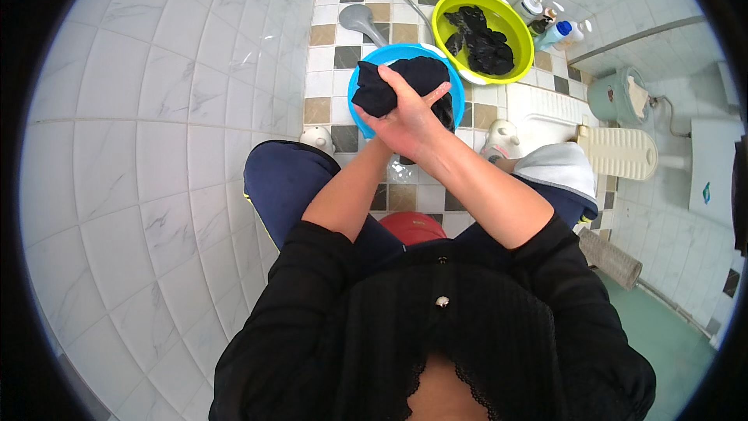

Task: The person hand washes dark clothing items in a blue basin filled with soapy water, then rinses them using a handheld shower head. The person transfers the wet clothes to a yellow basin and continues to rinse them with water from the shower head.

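Note:
A bunched piece of wet-looking black cloth (425, 76) is in both my hands, above a blue basin (460, 97). My right hand (413, 125) crosses in front and is closed on the cloth, its thumb stretched along the top. Most of my left hand (379, 134) is covered by the right one; the part that shows presses against the same cloth from the left. More dark fabric shows at the basin's right side, beneath my hands. What lies deeper in the basin is hidden.
A yellow-green basin (520, 25) with black fabric stands behind on the right, beside several pump bottles (553, 35). A grey shower head (358, 19) rests on the checkered tiles. To the right are a squat toilet (545, 105), a brush (619, 150) and a bucket (608, 97); a tiled wall borders the left.

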Demonstrator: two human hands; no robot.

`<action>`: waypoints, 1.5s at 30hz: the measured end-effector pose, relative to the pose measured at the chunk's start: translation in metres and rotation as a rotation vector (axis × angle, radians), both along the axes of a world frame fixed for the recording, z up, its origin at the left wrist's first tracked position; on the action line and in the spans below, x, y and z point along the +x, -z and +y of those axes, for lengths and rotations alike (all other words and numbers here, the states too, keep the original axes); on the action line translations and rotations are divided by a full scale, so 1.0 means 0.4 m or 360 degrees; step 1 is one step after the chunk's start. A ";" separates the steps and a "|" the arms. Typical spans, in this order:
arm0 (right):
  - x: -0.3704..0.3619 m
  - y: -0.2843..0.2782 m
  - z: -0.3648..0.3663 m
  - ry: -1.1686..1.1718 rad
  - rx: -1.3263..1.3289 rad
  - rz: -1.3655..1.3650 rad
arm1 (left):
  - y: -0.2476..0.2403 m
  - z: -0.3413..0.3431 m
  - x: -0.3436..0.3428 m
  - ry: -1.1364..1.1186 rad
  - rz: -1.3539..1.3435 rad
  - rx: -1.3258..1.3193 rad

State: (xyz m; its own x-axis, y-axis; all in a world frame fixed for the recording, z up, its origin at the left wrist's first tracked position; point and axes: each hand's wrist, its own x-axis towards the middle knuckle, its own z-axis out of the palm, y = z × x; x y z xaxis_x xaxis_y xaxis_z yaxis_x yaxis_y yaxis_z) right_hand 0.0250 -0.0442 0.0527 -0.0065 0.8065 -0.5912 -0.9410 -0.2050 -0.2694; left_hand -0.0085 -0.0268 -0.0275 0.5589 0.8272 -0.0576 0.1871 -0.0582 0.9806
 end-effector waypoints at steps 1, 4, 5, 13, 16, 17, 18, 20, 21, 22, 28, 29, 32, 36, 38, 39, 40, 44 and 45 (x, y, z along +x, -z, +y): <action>0.000 0.000 -0.004 -0.0118 0.0005 0.0001 | -0.011 0.001 -0.006 0.0023 -0.0040 -0.0051; 0.033 -0.004 -0.024 -0.0516 -0.0019 0.0164 | -0.035 0.011 -0.007 0.0040 -0.0143 -0.0145; 0.052 -0.005 -0.039 -0.0617 0.0101 0.0071 | -0.034 0.019 -0.003 0.0033 -0.0172 -0.0168; 0.230 0.093 -0.276 -0.0483 0.0052 -0.1076 | -0.089 0.076 0.032 -0.0387 -0.0207 0.0591; 0.235 0.178 -0.308 -0.0371 -0.0411 -0.0874 | -0.104 0.078 0.030 -0.0440 -0.0377 0.0475; 0.235 0.195 -0.314 -0.0361 -0.0568 -0.0721 | -0.102 0.070 0.034 -0.0439 -0.0495 0.0243; 0.213 0.174 -0.289 -0.0375 -0.0686 -0.0633 | -0.105 0.061 0.035 -0.0460 -0.0608 0.0012; 0.221 0.166 -0.240 -0.0232 -0.0209 -0.0269 | -0.148 0.032 0.045 -0.0486 -0.0860 -0.0700; 0.227 0.161 -0.211 -0.0156 0.0032 -0.0090 | -0.161 0.026 0.047 -0.0493 -0.0982 -0.1057; 0.230 0.150 -0.180 -0.0057 0.0081 -0.0195 | -0.130 0.045 0.043 -0.0411 -0.0918 -0.1181; 0.284 0.112 -0.086 -0.0131 0.0139 -0.0123 | -0.100 0.034 0.034 -0.0260 -0.0993 -0.1390; 0.290 0.121 -0.073 -0.0168 0.0126 -0.0110 | -0.095 0.034 0.030 -0.0260 -0.0964 -0.1377; 0.320 0.181 -0.045 -0.0273 0.0021 -0.0414 | -0.080 0.030 0.027 -0.0065 -0.0823 -0.1166; 0.365 0.174 -0.022 -0.0566 -0.0160 -0.0832 | -0.117 0.005 0.019 0.0051 -0.0534 -0.0925; 0.386 0.181 -0.010 -0.0819 -0.0150 -0.1026 | -0.092 0.016 0.012 0.0135 -0.0461 -0.0878; 0.395 0.192 -0.001 -0.0889 -0.0124 -0.1043 | -0.084 0.021 0.016 0.0186 -0.0431 -0.0857; 0.404 0.203 0.008 -0.0956 -0.0096 -0.1067 | -0.085 0.026 0.018 0.0253 -0.0500 -0.0854; 0.399 0.184 0.051 -0.1552 0.0183 -0.1375 | -0.052 0.043 -0.005 0.0308 -0.0640 -0.0944; 0.403 0.199 0.051 -0.1570 0.0207 -0.1423 | -0.063 0.042 0.001 0.0296 -0.0656 -0.0995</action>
State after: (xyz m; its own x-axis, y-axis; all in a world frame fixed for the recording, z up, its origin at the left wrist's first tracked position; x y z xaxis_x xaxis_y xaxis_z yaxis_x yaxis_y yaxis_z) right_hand 0.1863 -0.0239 -0.0269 -0.2686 0.7388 -0.6180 0.0937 -0.6185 -0.7801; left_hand -0.0081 -0.0099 -0.0023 0.7635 0.5994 -0.2405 -0.1588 0.5351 0.8297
